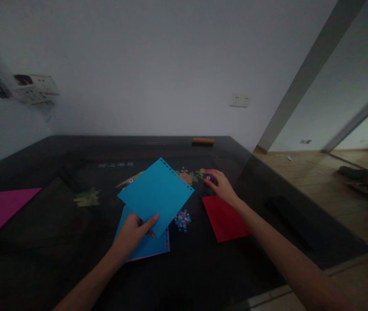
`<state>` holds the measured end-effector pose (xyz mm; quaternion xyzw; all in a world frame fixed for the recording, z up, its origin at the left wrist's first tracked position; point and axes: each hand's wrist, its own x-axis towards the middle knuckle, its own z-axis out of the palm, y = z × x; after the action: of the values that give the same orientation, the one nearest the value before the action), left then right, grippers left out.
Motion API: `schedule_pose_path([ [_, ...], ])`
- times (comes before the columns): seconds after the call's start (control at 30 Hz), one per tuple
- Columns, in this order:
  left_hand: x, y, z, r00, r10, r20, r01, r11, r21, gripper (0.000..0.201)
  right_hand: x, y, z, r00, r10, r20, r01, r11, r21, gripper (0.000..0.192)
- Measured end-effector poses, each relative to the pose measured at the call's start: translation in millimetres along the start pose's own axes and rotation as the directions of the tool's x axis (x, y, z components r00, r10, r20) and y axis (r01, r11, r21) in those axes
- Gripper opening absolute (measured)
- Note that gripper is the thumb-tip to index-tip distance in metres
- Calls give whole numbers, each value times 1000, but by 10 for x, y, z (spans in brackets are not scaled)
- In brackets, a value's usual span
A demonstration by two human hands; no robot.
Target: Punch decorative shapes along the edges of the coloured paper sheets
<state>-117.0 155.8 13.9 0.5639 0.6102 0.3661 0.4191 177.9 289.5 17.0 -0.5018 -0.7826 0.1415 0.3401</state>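
My left hand [137, 231] pinches a blue sheet of paper [156, 194] near its lower corner, thumb on top. Round holes run along the sheet's upper right edge. Beneath it lies a second blue sheet [148, 248], also with holes, with a pink edge showing under it. My right hand [220, 185] closes its fingers round a small purple paper punch [209, 177], partly hidden by the fingers, apart from the held sheet. Between the hands is a little heap of blue, red and white paper dots [182, 219]. A red sheet [224, 220] lies below my right hand.
The dark glossy table [83, 246] carries printed flowers. A magenta sheet [5, 209] lies at far left, and an orange-brown roll [203, 141] at the back edge. A long black object [289, 216] rests at right. A white wall [145, 77] stands behind.
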Motion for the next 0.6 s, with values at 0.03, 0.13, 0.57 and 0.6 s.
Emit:
schedule_pose_path([
  [0.03,-4,-10,-2,1000,-7,1,7,1000,17,42,-80,-137,-12,999,42,20,-44,986,162,24],
  [0.13,-41,-2,8,1000,-18,-7,18,999,28,42,-357,-511,-5,951,161,263,-292,747,598,26],
  [0.57,-255,130,151,984,-33,-177,59,988,144,37,-659,-749,116,848,344,403,-505,296,811,23],
  [0.6,-257,109,148,983,-39,-179,69,984,163,39,-665,-753,116,844,348,408,-510,290,810,22],
])
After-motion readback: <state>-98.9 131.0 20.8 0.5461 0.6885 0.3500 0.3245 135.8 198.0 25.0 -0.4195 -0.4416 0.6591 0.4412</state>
